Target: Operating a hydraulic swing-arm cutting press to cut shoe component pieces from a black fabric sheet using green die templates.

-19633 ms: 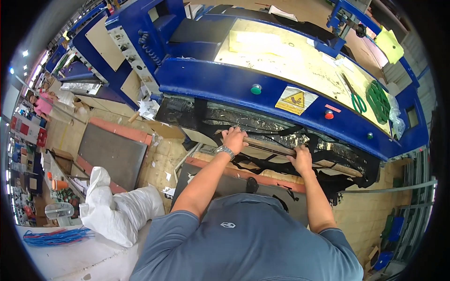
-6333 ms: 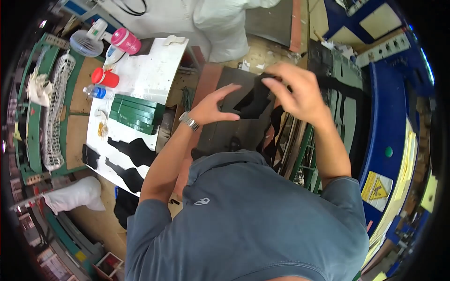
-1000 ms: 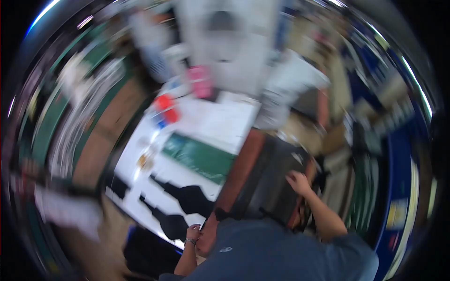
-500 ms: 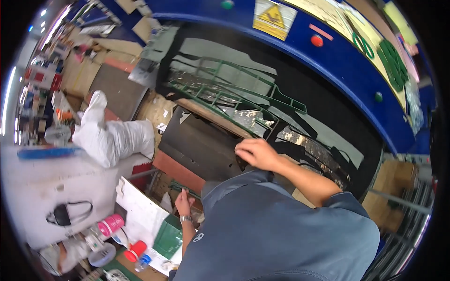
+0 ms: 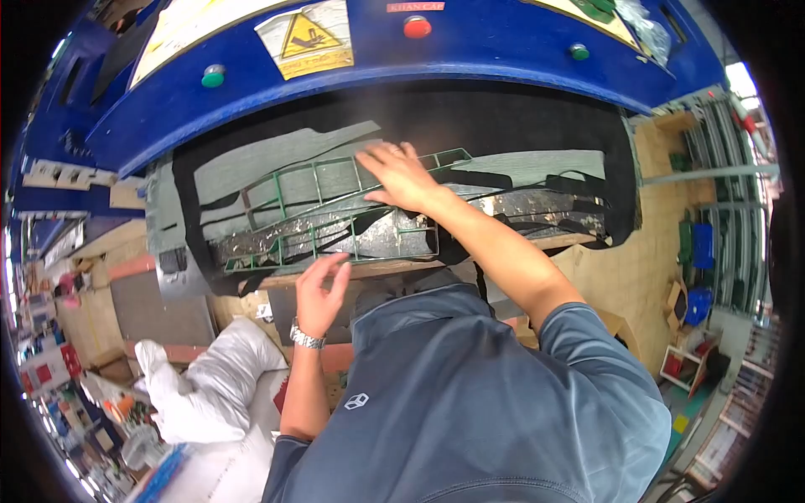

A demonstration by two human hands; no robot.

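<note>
Fingers spread, my right hand [image 5: 398,176] rests over a long green metal-strip frame [image 5: 319,184], which looks like a cutting die. The frame lies on grey-green sheet material [image 5: 537,168] and dark scraps on the press bed. A second green frame [image 5: 356,241] lies nearer to me. At its near edge is my left hand [image 5: 320,293], thumb and fingers apart and nothing seen in it; whether it touches the frame I cannot tell.
A blue press beam [image 5: 470,67] with a red button [image 5: 417,28], a green button [image 5: 213,76] and a yellow warning sign [image 5: 306,39] spans the far side. White sacks [image 5: 222,377] stand at lower left. Metal racks [image 5: 725,226] are at right.
The view has swung round to face the press squarely. My left hand has come up from low beside the bench to the near frame. My right hand has reached forward onto the far frame.
</note>
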